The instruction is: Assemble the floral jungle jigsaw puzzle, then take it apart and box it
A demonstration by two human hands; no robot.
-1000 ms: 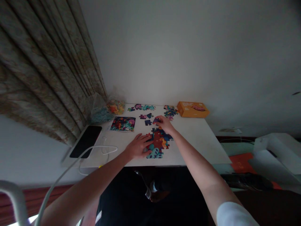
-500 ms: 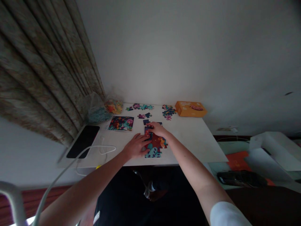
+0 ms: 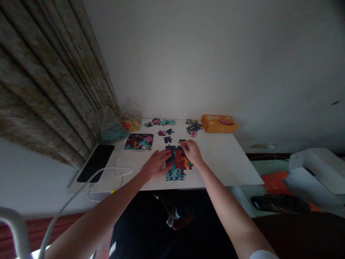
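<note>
Fingers apart, the left hand (image 3: pixel 155 165) touches the left of the puzzle (image 3: pixel 179 157), likely light, stiff, best edge-held; right hand (image 3: pixel 193 151) grip: cannot tell.

Right hand (image 3: pixel 192 151) is off the puzzle's (image 3: pixel 179 158) upper-left corner, where it was half a second ago, and now works at the upper-right edge, leaving the dark corner piece (image 3: pixel 170 147), partly covered then, more exposed, with less white sleeve (image 3: pixel 262 254) showing.
</note>
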